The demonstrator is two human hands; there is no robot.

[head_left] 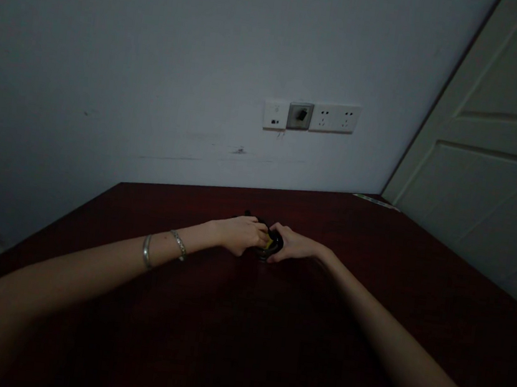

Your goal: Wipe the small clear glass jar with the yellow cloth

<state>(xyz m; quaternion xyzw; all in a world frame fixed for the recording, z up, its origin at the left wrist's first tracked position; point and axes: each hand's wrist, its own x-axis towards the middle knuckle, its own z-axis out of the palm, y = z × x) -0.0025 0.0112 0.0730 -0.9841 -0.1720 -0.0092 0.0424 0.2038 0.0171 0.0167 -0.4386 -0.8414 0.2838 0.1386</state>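
Toward the far side of the dark red, wood-like tabletop [243,317], a small, rounded, glossy black object with a yellow patch [277,244] sits between both hands, below the white plastic wall sockets [334,118]. The bare right hand [293,245] comes from the right, its digits curved around the object's far and near edges in what looks like a grasp. The left hand [241,234], below two silver-coloured metal bracelets [179,244], reaches from the left, its bent fingertips at the yellow patch; whether they grip or merely press is unclear. Neither hand is clearly nearer, as both touch the object. Its long axis is hidden by the fingers and dim light.
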